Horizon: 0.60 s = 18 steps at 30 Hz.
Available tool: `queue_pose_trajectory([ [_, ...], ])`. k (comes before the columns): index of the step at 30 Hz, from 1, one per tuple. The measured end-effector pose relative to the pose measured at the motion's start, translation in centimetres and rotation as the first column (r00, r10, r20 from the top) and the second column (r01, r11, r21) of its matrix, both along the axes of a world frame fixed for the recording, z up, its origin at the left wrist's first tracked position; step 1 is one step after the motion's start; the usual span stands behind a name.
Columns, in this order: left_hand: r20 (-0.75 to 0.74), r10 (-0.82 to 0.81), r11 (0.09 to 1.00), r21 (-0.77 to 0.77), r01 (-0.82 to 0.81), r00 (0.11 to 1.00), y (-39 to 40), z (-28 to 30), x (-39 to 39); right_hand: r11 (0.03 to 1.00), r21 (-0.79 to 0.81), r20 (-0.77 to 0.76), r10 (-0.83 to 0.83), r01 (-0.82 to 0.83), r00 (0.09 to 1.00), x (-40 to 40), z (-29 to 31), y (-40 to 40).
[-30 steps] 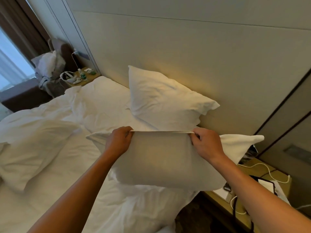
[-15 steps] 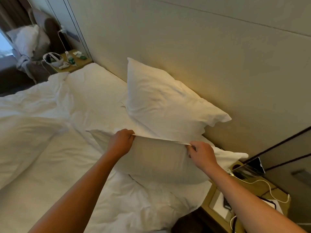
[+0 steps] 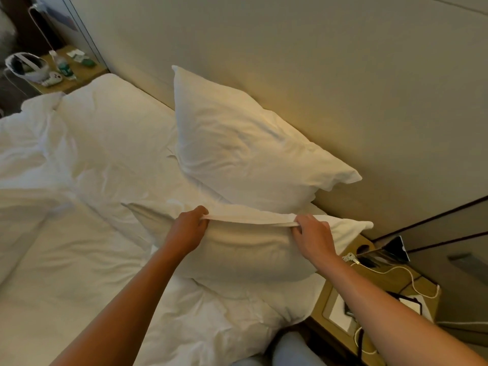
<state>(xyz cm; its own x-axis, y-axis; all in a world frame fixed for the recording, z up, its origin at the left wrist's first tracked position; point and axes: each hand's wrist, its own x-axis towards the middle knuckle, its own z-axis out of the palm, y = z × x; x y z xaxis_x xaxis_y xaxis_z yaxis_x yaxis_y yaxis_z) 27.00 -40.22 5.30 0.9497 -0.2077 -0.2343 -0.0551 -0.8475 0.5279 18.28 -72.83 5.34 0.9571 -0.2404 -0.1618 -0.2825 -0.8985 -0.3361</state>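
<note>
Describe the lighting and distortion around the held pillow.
Head view: warm light washes the wall and upright pillow; the held pillow, gripped by left hand and right hand, is shadowed on its near face; wide-angle lens slants wall lines.

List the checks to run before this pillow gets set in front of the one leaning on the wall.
1. Left hand grips the top edge of the held pillow: ok.
2. Right hand grips the same edge: ok.
3. Top edge roughly level between the hands: ok.
4. Second pillow leans upright on the wall panel: ok.
5. Bottom of the held pillow resting on the duvet: cannot tell.
6. Held pillow clear of the nightstand: not ok, its right corner reaches over the edge, near the cable.
</note>
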Motion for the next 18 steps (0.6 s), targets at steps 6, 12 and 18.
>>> queue_pose_trajectory([
  [6, 0.042, -0.021, 0.997, 0.071, 0.018, 0.999, 0.2, 0.6, 1.4, 0.984, 0.175, 0.030, -0.017, 0.012, 0.999, -0.2, -0.1, -0.3],
  [12, 0.144, 0.013, 0.997, 0.069, -0.023, 0.990, 0.5, 2.4, 2.7, 0.981, 0.193, 0.104, -0.007, -0.013, 0.995, -0.3, 0.6, 0.3],
  [18, 0.253, -0.035, 0.994, 0.105, 0.009, 0.967, 0.4, 5.2, 6.3, 0.970, 0.242, 0.146, -0.025, -0.011, 0.989, 1.0, 2.4, 0.9],
])
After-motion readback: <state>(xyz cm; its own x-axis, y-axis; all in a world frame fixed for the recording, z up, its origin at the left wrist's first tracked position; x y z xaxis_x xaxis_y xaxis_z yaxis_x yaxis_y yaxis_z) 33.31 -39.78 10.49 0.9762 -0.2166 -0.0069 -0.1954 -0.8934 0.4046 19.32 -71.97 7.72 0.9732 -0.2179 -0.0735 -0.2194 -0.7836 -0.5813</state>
